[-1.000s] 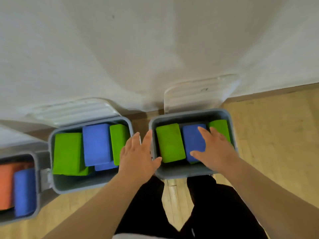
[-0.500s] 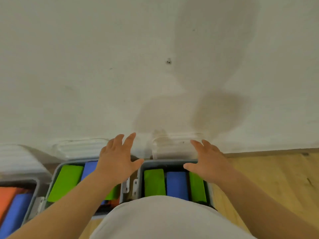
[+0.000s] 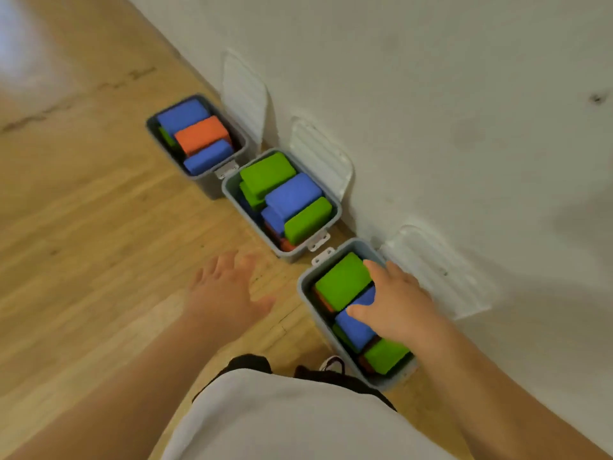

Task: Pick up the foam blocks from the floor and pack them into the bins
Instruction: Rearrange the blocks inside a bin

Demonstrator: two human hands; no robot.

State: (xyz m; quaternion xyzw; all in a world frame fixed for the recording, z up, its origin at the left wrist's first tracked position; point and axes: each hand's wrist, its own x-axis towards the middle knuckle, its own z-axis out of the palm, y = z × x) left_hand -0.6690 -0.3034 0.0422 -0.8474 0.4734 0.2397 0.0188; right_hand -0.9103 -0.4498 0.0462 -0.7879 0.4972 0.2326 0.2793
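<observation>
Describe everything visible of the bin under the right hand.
The grey bin, plastic-looking, stands on the wood floor by the wall, its translucent lid open against it. On top lie a far green block, a blue block and a near green block, orange blocks beneath. The right hand is spread over the blue block.

Foam blocks (image 3: 343,285), matt, fine-grained faces, grey bins (image 3: 304,293), smooth moulded plastic, their lids (image 3: 320,157), pale ribbed translucent plastic, floor (image 3: 99,227), wood planks with low sheen, wall (image 3: 464,94), matt paint, my shirt (image 3: 282,419), plain white cloth.
</observation>
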